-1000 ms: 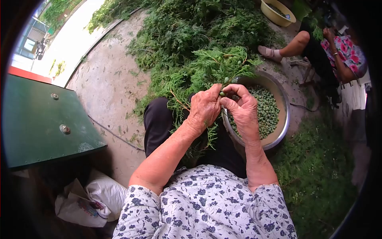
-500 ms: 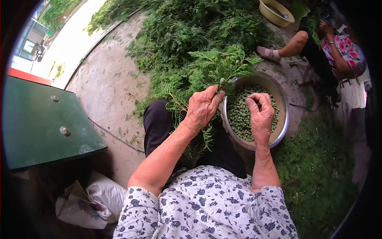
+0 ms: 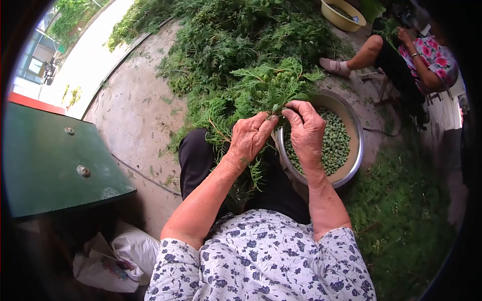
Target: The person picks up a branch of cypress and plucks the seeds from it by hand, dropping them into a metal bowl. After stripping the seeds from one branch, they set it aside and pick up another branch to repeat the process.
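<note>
My left hand (image 3: 249,136) is closed on the stem of a leafy green branch (image 3: 281,85), which fans out above my fingers. Beside it, at the base of the branch, my right hand (image 3: 305,131) is pinched at the sprig; whatever lies between its fingertips is too small to make out. Under and to the right of my right hand stands a round metal basin (image 3: 357,145), holding many small green cones (image 3: 335,143).
A large heap of cut green branches (image 3: 231,35) lies ahead. Another person (image 3: 427,60) sits at the upper right near a yellow basin (image 3: 346,19). A green metal box (image 3: 60,155) and white sacks (image 3: 133,251) are at the left. More greenery (image 3: 401,215) lies right.
My right hand has moved left and up from over the basin to the branch, beside my left hand. My left hand keeps its hold on the branch.
</note>
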`<state>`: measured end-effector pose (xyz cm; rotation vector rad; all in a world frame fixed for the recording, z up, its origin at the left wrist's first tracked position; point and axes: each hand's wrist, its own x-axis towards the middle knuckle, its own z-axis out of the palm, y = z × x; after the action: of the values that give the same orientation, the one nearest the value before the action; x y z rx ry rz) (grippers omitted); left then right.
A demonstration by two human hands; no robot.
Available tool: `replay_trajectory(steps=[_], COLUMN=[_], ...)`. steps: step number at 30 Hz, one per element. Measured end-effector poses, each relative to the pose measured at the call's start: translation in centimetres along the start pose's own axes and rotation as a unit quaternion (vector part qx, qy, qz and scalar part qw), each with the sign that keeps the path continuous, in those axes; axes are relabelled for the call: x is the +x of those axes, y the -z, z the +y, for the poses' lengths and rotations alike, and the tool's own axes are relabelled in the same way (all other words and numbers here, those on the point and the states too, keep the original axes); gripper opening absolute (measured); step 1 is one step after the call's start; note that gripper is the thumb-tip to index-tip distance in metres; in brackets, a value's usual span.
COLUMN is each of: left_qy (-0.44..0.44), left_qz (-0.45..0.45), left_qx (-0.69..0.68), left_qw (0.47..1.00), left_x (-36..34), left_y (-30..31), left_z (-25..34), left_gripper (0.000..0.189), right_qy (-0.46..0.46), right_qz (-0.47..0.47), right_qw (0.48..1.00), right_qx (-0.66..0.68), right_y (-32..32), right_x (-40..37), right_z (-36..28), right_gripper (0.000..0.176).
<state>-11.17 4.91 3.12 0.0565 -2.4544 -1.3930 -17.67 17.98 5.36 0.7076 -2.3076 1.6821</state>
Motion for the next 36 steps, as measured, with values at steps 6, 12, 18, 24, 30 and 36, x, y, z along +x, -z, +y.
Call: replay_trajectory(steps=[6,12,18,24,30,36], left_qy=[0.043,0.022,-0.07,0.011,0.027,0.142], left_qz=[-0.005,0.019,-0.002,0.003,-0.001,-0.052], left_qx=[-0.011,-0.019,0.153,0.064,-0.052,-0.166], left_qw=[0.999,0.999,0.986,0.998,0.998,0.974], left_x=[-0.2,-0.1,-0.5,-0.2,-0.2,0.2], left_y=[0.6,-0.1,-0.4,-0.3,0.5,1.6], left_z=[1.0,1.2,-0.3,0.3,0.3,2.0], left_gripper=[0.023,0.025,0.011,0.022,0.022,0.031], right_qy=[-0.199,-0.265,-0.017,0.125,-0.007,-0.162], right_qz=[0.08,-0.101,-0.057,-0.012,0.065,-0.07], right_qw=[0.958,0.857,0.994,0.985,0.974,0.976], right_qx=[0.193,0.43,0.093,-0.117,-0.215,0.127], right_y=[2.9,2.5,0.2,-0.3,4.5,3.5], right_x=[1.1,-0.3,-0.6,-1.2,-0.8,-0.9], right_z=[1.6,-1.8,-0.6,-1.1,3.0,2.2], right_gripper=[0.008,0.019,0.018,0.016,0.012,0.018])
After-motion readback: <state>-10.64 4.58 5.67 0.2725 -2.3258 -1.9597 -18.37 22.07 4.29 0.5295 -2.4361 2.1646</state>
